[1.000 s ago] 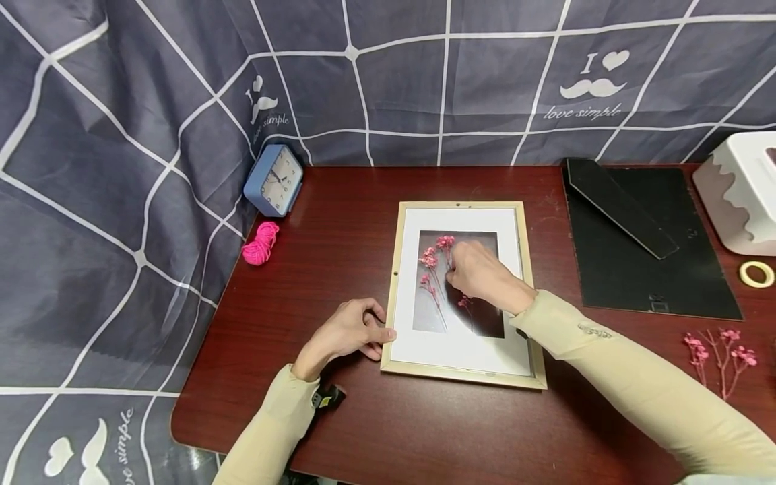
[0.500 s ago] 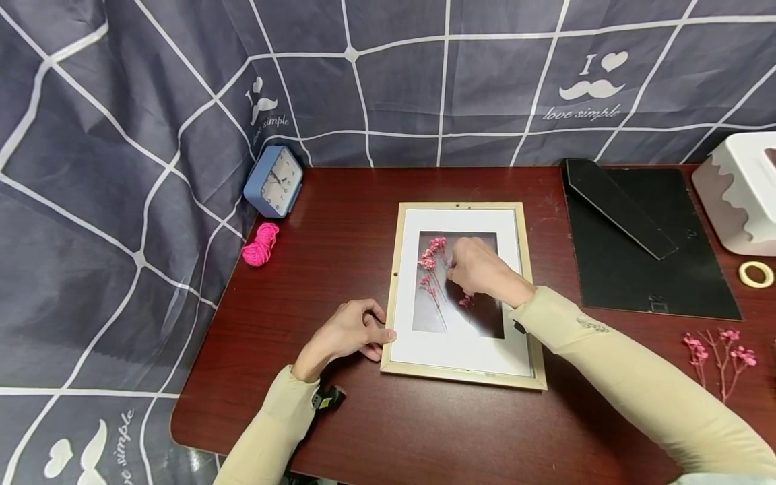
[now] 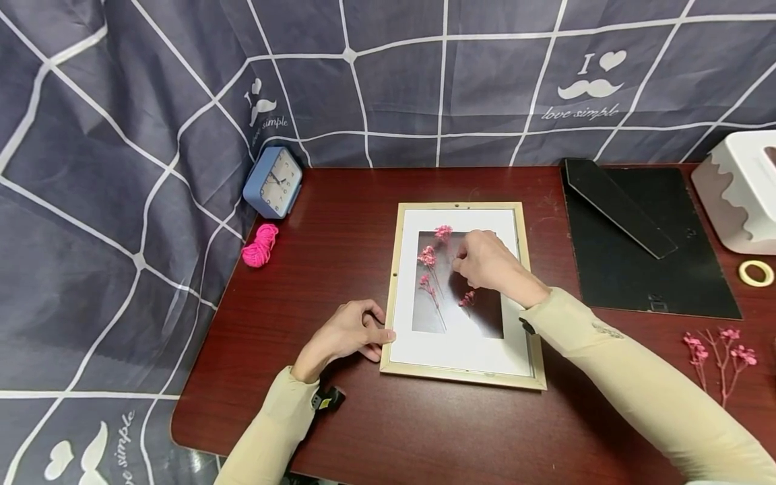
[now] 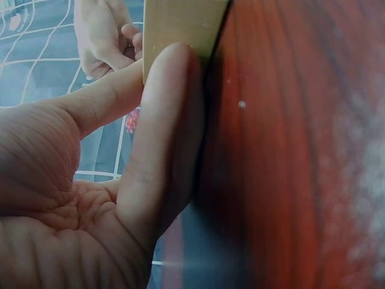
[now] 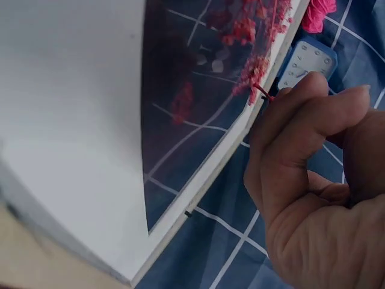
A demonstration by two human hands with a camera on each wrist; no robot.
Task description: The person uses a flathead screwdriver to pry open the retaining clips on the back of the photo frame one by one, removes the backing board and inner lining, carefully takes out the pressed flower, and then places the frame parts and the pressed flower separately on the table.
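Observation:
A pale wooden picture frame (image 3: 395, 269) with a white mat lies flat on the dark red table (image 3: 339, 222). Pink dried flower sprigs (image 3: 429, 259) lie on its glass window. My right hand (image 3: 481, 263) is over the window and pinches the stem of one pink sprig (image 5: 255, 72), whose head (image 3: 443, 232) sits at the window's top edge. My left hand (image 3: 351, 331) rests on the table, its thumb and a finger (image 4: 162, 120) pressed against the frame's left edge (image 4: 180, 24).
A black frame backing board with a stand (image 3: 636, 236) lies at the right. More pink sprigs (image 3: 721, 350) and a tape roll (image 3: 756, 273) lie at the right edge, beside a white box (image 3: 736, 195). A blue clock (image 3: 274, 180) and pink string (image 3: 261, 245) sit at the left.
My right hand has moved up and slightly right, carrying a pink sprig toward the window's top edge. The left hand has stayed on the frame's left edge.

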